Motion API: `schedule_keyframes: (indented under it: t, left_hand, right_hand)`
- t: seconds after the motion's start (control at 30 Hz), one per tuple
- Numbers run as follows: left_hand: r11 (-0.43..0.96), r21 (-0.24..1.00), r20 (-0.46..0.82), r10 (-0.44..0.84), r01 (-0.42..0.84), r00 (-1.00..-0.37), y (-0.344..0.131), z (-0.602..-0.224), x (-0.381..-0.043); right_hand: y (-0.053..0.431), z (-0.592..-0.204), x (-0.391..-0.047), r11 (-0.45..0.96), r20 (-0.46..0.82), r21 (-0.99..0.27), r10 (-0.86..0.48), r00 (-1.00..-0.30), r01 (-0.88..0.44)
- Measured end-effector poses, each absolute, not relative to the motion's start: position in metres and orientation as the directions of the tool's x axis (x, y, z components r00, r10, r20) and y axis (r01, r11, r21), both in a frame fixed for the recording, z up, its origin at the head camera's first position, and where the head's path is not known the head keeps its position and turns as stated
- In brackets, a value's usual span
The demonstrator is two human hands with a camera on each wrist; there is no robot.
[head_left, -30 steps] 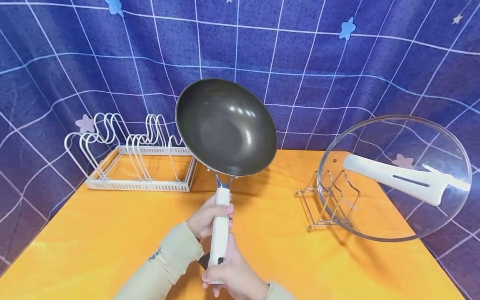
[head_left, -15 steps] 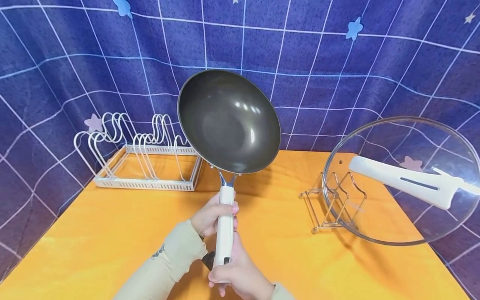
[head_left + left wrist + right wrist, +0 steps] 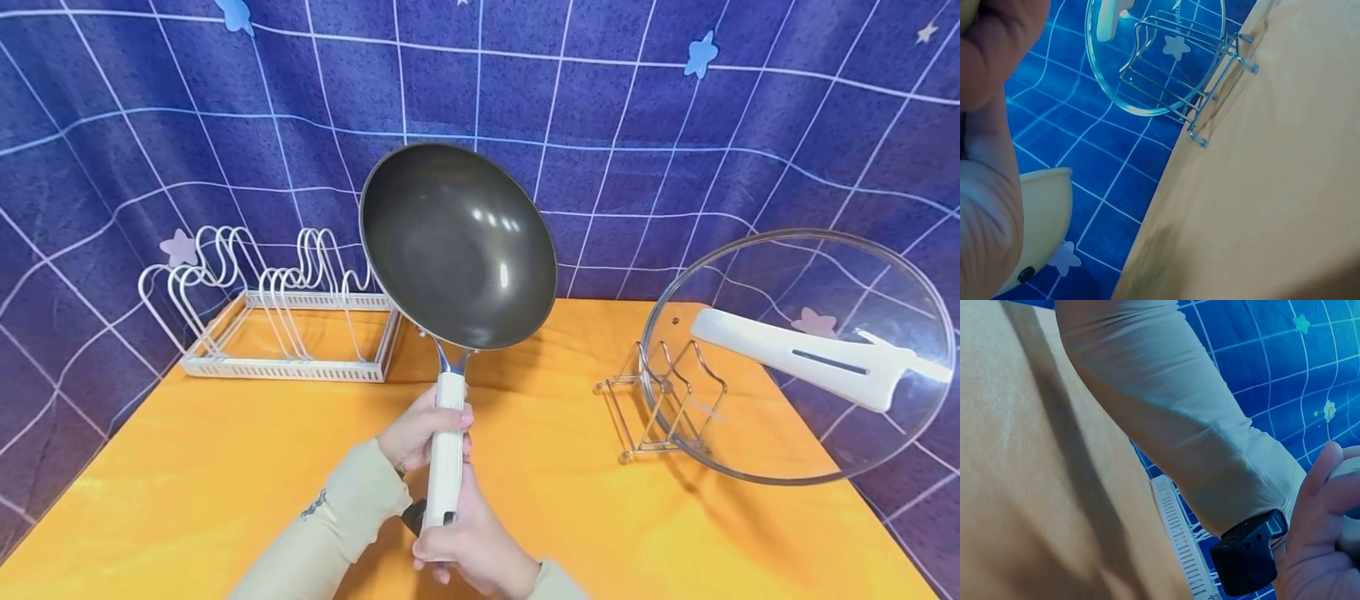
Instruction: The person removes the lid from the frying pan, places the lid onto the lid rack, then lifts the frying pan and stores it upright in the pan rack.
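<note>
A frying pan [image 3: 459, 250] with a dark inside is held up over the table, its bowl tilted toward me. In the head view, my left hand [image 3: 422, 432] grips the upper part of its white handle [image 3: 447, 454], thumb across the front. Lower down, my right hand [image 3: 474, 533] holds the handle's end, with the thumb over it. The pan's cream outer side [image 3: 1044, 209] shows beside a hand in the left wrist view. In the right wrist view, the right hand [image 3: 1313, 550] is cut by the frame edge, and the left sleeve [image 3: 1160, 406] fills the middle.
A white wire rack [image 3: 285, 369] stands on the orange table [image 3: 225, 467] at the left, close to the pan. At the right, a small metal rack [image 3: 660, 446] holds an upright glass lid [image 3: 795, 450] with a white handle. A blue gridded curtain [image 3: 600, 100] hangs behind.
Over the last second the pan has risen slightly, with both hands staying on its handle. The head view has shifted a little sideways. Racks and lid stay put.
</note>
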State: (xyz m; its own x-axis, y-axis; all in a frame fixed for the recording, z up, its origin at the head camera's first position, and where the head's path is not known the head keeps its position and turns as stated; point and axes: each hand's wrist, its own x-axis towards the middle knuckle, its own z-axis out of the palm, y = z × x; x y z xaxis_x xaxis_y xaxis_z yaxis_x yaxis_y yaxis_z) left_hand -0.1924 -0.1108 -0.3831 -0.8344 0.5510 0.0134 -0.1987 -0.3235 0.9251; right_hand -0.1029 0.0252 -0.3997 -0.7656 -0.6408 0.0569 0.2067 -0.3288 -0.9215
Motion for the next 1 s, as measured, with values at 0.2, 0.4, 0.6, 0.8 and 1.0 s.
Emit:
schedule_keyframes:
  t: [0.2, 0.4, 0.6, 0.8, 1.0]
  left_hand:
    - [-0.336, 0.924, 0.035, 0.548, -0.182, -0.836, -0.113, -0.382, -0.194]
    - [-0.325, 0.930, 0.031, 0.533, -0.171, -0.845, -0.114, -0.376, -0.197]
    - [-0.316, 0.935, 0.028, 0.522, -0.163, -0.852, -0.115, -0.372, -0.199]
    - [-0.319, 0.937, 0.045, 0.513, -0.142, -0.857, -0.118, -0.367, -0.199]
    - [-0.312, 0.941, 0.051, 0.505, -0.128, -0.861, -0.120, -0.362, -0.198]
  right_hand:
    - [0.025, -0.398, -0.106, -0.322, 0.060, -0.926, -0.639, -0.767, 0.196]
    - [0.024, -0.395, -0.109, -0.324, 0.078, -0.930, -0.634, -0.769, 0.173]
    - [0.024, -0.400, -0.115, -0.354, 0.115, -0.919, -0.658, -0.745, 0.171]
    - [0.023, -0.397, -0.118, -0.332, 0.094, -0.925, -0.673, -0.733, 0.186]
    - [0.023, -0.394, -0.119, -0.345, 0.105, -0.918, -0.684, -0.722, 0.193]
